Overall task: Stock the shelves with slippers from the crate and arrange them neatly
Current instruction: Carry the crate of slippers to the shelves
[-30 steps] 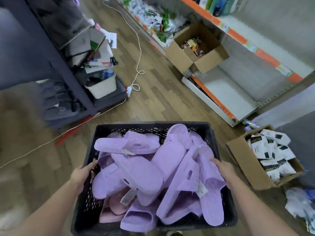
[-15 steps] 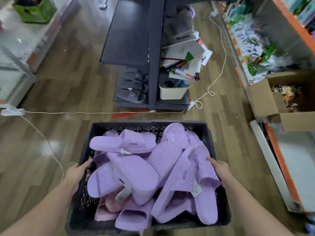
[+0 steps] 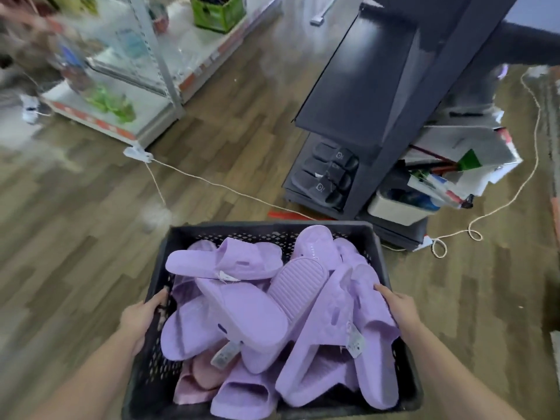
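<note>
A black perforated crate (image 3: 242,230) is carried in front of me, heaped with several lilac slippers (image 3: 242,313) and a pink pair (image 3: 194,380) near the bottom. My left hand (image 3: 139,319) grips the crate's left rim. My right hand (image 3: 400,307) grips the right rim, its fingers lying against a lilac slipper. Ahead to the right stands a dark shelf unit (image 3: 363,74); its lowest level holds a few dark slippers (image 3: 330,174).
A white cord (image 3: 212,183) with a socket block (image 3: 136,154) crosses the wooden floor ahead. A metal shelf rack (image 3: 163,65) with goods stands at the far left. Papers and a white bin (image 3: 397,207) are piled at the dark unit's right end.
The view has swung left with the crate still held in both hands. The orange-edged shelves and cardboard boxes have left the frame; the dark shelf unit has shifted to the right.
</note>
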`<state>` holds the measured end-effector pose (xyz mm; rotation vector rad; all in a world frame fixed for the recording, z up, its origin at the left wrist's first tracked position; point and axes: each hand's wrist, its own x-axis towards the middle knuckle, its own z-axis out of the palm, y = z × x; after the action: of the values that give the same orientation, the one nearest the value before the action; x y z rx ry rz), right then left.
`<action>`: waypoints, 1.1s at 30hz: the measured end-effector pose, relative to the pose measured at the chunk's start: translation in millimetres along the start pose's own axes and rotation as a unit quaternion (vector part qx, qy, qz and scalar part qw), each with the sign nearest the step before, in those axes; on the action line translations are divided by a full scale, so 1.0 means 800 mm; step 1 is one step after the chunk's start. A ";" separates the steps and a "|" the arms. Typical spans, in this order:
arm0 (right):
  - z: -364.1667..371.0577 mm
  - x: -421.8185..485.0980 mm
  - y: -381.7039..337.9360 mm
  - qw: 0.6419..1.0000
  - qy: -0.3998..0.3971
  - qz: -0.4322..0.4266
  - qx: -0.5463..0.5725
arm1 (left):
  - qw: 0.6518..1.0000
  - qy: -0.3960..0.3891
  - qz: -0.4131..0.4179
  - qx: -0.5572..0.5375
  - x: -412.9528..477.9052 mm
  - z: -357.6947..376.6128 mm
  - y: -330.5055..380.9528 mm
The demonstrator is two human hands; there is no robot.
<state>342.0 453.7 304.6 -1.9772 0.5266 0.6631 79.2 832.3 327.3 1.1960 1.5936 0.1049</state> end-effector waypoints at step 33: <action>0.402 0.155 -0.438 0.998 -0.061 0.003 0.002 | 0.993 0.104 -0.030 -0.055 0.387 -0.068 0.386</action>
<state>573.6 886.6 324.7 -1.9184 0.4591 0.7802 260.6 1233.8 325.2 1.0792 1.7802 0.2834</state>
